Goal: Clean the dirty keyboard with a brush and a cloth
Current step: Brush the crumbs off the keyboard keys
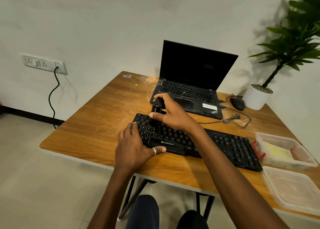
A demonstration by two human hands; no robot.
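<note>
Knees (143,211) at lower centre; mid-frame, a person's left hand (136,147) presses flat on the black keyboard (225,145) lying on the wooden table (95,124), while the right hand (173,114) grips a black brush (156,105) over its upper-left keys. Brushing appears early; wiping apparently remains.

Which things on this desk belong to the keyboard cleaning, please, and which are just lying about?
Job: keyboard, brush in right hand, left hand on keyboard, probably the yellow cloth in the tub.
Lying about: laptop, mouse, potted plant, lid.
</note>
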